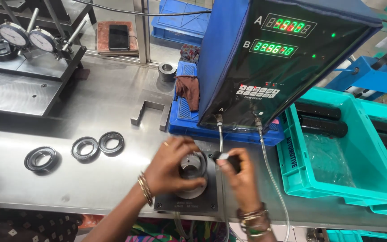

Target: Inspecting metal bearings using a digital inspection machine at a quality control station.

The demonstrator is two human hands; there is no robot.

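Ring part: a metal ring (pixel 192 166) sits on the round grey fixture (pixel 193 186), directly under the left hand's fingers, on the table (pixel 90 179) close to the near edge.
Fixture base: a dark square plate (pixel 187 204) with corner screws lies below both hands and carries the round fixture.
Left hand: the left hand (pixel 173 166) is curled over the ring, fingers pressed around its rim and top; the grip looks light, as for seating or turning.
Right hand: the right hand (pixel 240 172) pinches a small dark probe head (pixel 227 159) between thumb and fingers, just right of the ring and beside the left fingertips.
Hoses: two clear hoses (pixel 265 157) run from the gauge box (pixel 269 58) beyond the hands; one leads toward the probe.
Beyond the hands: the box shows two lit number rows; I cannot tell whether they are steady.
Left of the left hand: three dark rings (pixel 86 148) lie flat in a row, well apart from the fixture.
Right of the right hand: a teal crate (pixel 292 170) holds dark cylinders and a clear bag.
Doing it well (judgement): keep the ring flat and fully seated, hold the probe square to it, leave the hose unkinked, and keep the fingers off the measuring faces.
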